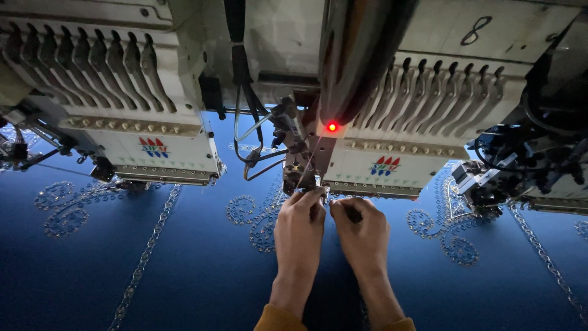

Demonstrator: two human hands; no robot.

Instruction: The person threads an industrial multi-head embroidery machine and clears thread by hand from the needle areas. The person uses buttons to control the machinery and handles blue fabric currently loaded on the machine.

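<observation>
My left hand [299, 230] and my right hand [361, 230] reach forward side by side over dark blue fabric [202, 270]. Their fingertips meet at the needle area [312, 184] on the left end of the right embroidery machine head [398, 122]. My left fingers pinch something small there, likely a thin thread [309, 159] that runs up toward a red indicator light [332, 127]. My right fingers are curled around a small dark object, which I cannot identify. Mustard-coloured sleeve cuffs [275, 320] show at the bottom edge.
A second embroidery head [116, 92] hangs at the left, and part of a third [527, 171] at the right. Black cables [245, 104] loop down between the heads. Silver scroll and chain motifs [64, 208] are stitched across the fabric.
</observation>
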